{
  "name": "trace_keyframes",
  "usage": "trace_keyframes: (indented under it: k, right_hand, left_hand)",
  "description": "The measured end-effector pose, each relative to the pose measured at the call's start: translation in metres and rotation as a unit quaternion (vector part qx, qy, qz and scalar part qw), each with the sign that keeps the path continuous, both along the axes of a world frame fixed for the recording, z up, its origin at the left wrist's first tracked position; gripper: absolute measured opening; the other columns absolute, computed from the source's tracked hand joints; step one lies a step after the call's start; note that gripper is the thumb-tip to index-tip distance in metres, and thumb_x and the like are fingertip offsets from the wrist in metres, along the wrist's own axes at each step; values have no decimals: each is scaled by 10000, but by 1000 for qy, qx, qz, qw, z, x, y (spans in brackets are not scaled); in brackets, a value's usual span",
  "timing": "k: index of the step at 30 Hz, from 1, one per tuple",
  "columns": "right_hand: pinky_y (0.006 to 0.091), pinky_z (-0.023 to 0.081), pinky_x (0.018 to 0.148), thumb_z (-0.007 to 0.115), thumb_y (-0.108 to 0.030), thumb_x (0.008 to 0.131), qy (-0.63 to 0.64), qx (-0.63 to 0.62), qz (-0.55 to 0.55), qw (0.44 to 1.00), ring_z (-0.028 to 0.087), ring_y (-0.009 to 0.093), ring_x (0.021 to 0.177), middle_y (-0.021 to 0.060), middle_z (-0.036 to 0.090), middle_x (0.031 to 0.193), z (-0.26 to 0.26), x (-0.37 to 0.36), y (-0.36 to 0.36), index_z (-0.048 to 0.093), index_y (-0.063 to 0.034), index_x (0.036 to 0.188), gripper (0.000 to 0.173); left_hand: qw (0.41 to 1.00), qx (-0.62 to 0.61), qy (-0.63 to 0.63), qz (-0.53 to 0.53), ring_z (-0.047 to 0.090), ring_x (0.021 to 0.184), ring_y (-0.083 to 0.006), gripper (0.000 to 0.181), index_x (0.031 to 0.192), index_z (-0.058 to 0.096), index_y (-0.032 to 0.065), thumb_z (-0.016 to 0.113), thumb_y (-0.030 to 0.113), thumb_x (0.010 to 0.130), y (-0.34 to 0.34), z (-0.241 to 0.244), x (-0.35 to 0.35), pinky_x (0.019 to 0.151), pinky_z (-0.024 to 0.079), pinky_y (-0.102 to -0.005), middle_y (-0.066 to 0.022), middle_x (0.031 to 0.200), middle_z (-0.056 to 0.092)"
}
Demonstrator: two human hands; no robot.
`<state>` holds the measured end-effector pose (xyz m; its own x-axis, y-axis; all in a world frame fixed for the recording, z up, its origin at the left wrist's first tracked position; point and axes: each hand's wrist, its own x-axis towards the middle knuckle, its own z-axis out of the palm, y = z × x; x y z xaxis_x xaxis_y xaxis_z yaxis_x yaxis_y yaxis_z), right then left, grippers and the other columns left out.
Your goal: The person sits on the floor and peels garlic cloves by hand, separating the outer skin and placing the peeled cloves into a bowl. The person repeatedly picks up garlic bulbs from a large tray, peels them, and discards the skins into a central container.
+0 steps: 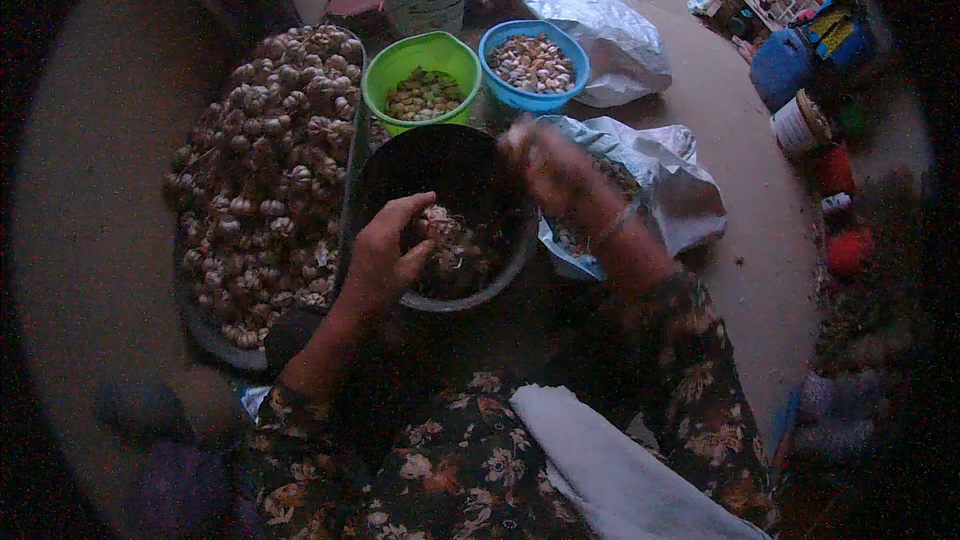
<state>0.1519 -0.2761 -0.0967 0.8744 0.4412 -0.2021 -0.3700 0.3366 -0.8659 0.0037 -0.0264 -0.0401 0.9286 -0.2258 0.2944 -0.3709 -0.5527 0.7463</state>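
Note:
My left hand [390,244] is over the near left part of a dark round tub [504,286], its fingers curled round a piece of garlic [441,222]. Skins and bits lie low in the tub. My right hand [551,165], blurred, is above the tub's right rim; a pale thing shows at its fingertips, too blurred to name. Left of the tub, a long container [225,349] is heaped with garlic bulbs [274,206]. Beyond the tub stand a green bowl [375,90] with greenish cloves and a blue bowl [491,94] with pale garlic cloves.
An open silvery sack [679,202] with loose scraps lies right of the tub. Another silvery sack [622,52] lies behind it. A brown-rimmed bucket [424,7] stands at the back. Blue containers [780,64] and other clutter line the far right. A white cloth [600,457] crosses my lap.

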Motion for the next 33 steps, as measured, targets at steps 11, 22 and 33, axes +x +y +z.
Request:
trace_keyframes:
  k: [11,22,33]
  right_hand:
    - [404,455,929,466,-404,964,40,-114,15,993,526,268,1121,129,454,1310,30,-105,42,308,-129,1402,541]
    - [326,510,799,483,-337,969,143,-32,133,980,592,152,928,29,578,1017,21,-135,49,533,-97,1150,306]
    - [278,428,624,478,-328,963,-42,-107,99,988,531,125,768,-10,548,904,30,-145,49,550,-98,1070,263]
  left_hand:
    - [991,-126,9,-40,630,927,-212,467,1163,555,52,754,55,740,-17,21,-4,812,520,-327,-116,1079,582]
    - [945,-198,235,-110,574,870,-121,205,1017,596,7,521,174,924,-4,21,3,788,465,-290,-72,932,625]
    - [964,-121,202,-123,581,769,-162,199,976,560,7,533,166,860,-15,5,4,692,473,-302,-95,835,593]
